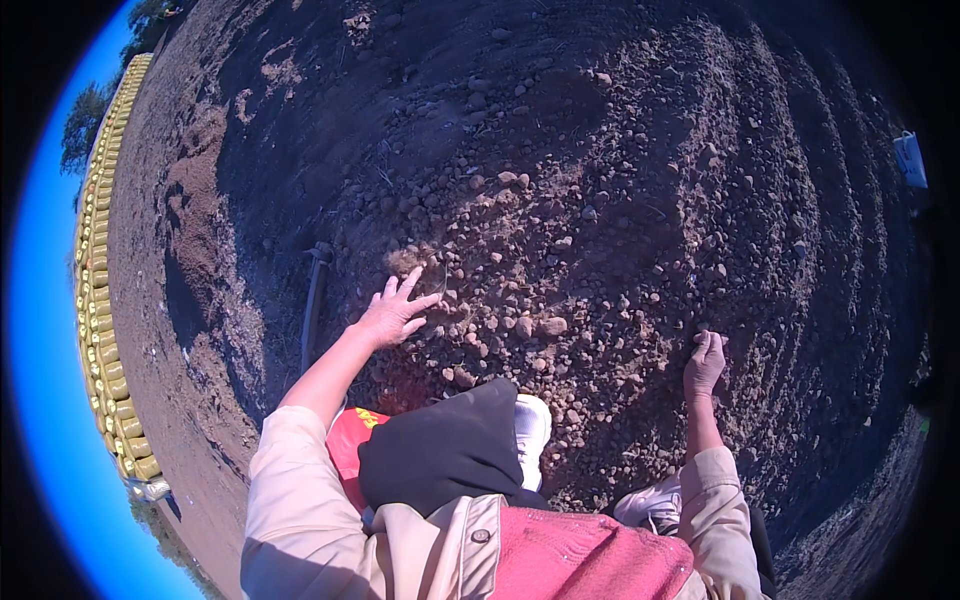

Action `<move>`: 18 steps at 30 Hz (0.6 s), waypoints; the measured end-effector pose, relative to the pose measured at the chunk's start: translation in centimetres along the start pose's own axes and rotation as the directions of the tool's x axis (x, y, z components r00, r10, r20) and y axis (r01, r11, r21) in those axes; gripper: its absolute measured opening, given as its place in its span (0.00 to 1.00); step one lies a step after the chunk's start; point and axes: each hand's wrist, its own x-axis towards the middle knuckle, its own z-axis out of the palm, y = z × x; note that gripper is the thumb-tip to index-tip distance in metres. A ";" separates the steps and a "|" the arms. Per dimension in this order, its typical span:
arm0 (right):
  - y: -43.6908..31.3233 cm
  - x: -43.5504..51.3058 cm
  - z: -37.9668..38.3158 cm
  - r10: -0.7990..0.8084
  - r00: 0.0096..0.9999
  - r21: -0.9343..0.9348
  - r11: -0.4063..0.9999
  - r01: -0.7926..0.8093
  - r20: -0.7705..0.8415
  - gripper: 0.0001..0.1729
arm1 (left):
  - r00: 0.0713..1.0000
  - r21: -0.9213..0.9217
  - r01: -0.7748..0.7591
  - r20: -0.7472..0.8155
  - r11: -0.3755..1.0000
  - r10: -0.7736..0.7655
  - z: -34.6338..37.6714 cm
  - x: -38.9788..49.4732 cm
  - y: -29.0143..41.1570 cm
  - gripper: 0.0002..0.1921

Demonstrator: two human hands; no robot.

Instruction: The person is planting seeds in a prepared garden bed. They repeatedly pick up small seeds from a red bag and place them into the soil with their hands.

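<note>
My left hand (pixel 396 309) reaches over loose, stony soil (pixel 525 292) with its fingers spread and nothing seen in its grasp. Just beyond its fingertips is a blurred, brownish clump (pixel 405 260), too unclear to name more exactly. A thin green stem (pixel 445 279) stands close to the index finger. To the right, my right hand (pixel 705 366) is low over the ground with its fingers drawn together. Whether something small is pinched in them is hidden. Rounded clods or stones (pixel 553 326) of mixed size lie between my two hands.
A hoe-like tool (pixel 312 300) lies left of my left hand. A red bag (pixel 346 450) with yellow markings is beside my dark-trousered knee (pixel 442 446). Furrows run along the right. Stacked yellow sacks (pixel 97 300) line the far left; a white container (pixel 910 159) is far right.
</note>
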 end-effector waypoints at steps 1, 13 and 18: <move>-0.2 -0.2 0.1 -0.031 0.999 -0.030 0.999 0.030 -0.008 0.14 | 0.997 -0.011 -0.063 -0.049 0.998 0.062 0.0 -0.5 -0.5 0.27; -1.2 -1.6 0.8 -0.128 0.991 -0.319 0.941 0.112 -0.028 0.06 | 0.734 0.059 -0.399 -0.578 0.915 0.357 -8.1 11.2 5.7 0.29; -1.4 -1.5 0.8 -0.107 0.994 -0.314 0.945 0.091 -0.036 0.06 | 0.861 0.102 -0.295 -0.402 0.950 0.310 -2.7 11.0 10.7 0.35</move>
